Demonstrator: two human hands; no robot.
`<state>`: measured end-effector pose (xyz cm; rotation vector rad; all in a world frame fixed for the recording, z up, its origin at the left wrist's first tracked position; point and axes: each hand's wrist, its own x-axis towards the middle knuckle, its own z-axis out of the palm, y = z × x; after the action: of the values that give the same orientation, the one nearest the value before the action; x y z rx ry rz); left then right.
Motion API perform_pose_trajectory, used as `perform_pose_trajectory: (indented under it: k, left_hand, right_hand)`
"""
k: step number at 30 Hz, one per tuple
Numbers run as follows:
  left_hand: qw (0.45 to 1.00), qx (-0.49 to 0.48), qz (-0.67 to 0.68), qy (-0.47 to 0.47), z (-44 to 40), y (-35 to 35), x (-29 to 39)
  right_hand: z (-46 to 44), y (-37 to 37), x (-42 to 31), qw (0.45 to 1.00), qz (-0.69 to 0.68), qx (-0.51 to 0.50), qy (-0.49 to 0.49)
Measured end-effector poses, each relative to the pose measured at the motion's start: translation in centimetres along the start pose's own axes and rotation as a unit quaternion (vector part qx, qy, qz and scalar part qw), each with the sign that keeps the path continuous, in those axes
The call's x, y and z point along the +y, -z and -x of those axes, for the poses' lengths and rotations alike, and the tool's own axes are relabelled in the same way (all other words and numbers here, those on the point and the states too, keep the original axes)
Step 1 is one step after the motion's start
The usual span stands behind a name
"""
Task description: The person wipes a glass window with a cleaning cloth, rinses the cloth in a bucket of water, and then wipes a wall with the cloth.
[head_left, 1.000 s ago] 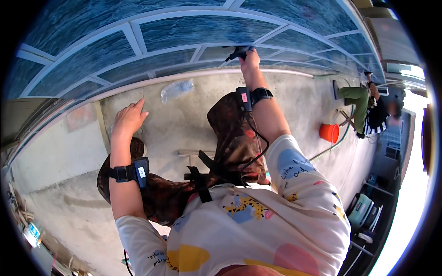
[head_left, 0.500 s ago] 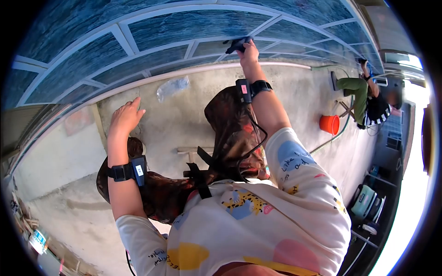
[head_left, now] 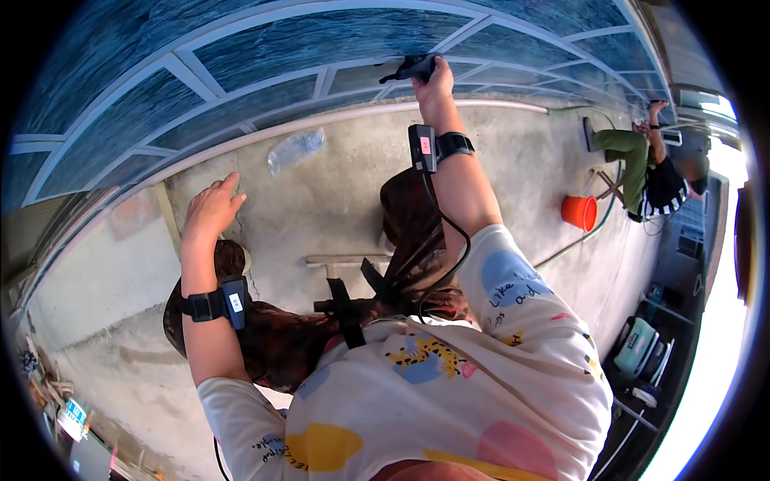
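We take the blue panel (head_left: 313, 44) as our landmark. Our right hand (head_left: 435, 82) reaches out to it, thumb and fingers closed on a bunched dark cloth (head_left: 415, 67), which lies at the panel near its white frame (head_left: 195, 76). The fingers behind the cloth are hidden, and we cannot tell how firmly it presses. Our left hand (head_left: 213, 210) is empty, its fingers loosely extended and the thumb apart, over the floor short of the panel.

To work well here, we would do best to spread the cloth flatter under the fingers, since a loose end trails off one side and could snag on a frame edge. Even pressure along the bars and into their corners seems wise, with the wrist firm because the arm is nearly straight; sitting closer to the panel might ease that reach. The clear plastic piece (head_left: 296, 152) on the floor before the panel is best left out from underfoot.
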<state>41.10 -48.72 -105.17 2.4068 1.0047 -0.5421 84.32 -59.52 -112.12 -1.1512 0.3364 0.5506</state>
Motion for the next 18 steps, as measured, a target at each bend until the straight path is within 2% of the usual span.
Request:
perform_pose_trajectory:
  k: [4, 6, 9, 14, 18]
  left_hand:
    - [1.000, -0.016, -0.001, 0.008, -0.8, -0.4, 0.6]
    - [1.000, -0.012, -0.011, 0.002, -1.1, -0.7, 0.8]
    - [1.000, -0.018, -0.020, -0.006, -1.4, -0.7, 1.3]
    - [1.000, -0.015, -0.023, -0.014, -1.8, -1.0, 1.1]
    - [1.000, -0.016, -0.015, -0.017, -1.9, -1.0, 1.2]
  right_hand:
    - [-0.4, -0.1, -0.1, 0.999, 0.008, 0.029, 0.010]
    - [0.0, 0.0, -0.6, 0.995, 0.088, 0.021, 0.051]
    - [-0.1, -0.3, -0.7, 0.992, 0.115, 0.041, 0.045]
    - [0.6, -0.7, 0.0, 0.998, 0.035, 0.049, 0.002]
    - [1.3, -0.9, -0.3, 0.999, 0.022, 0.042, 0.025]
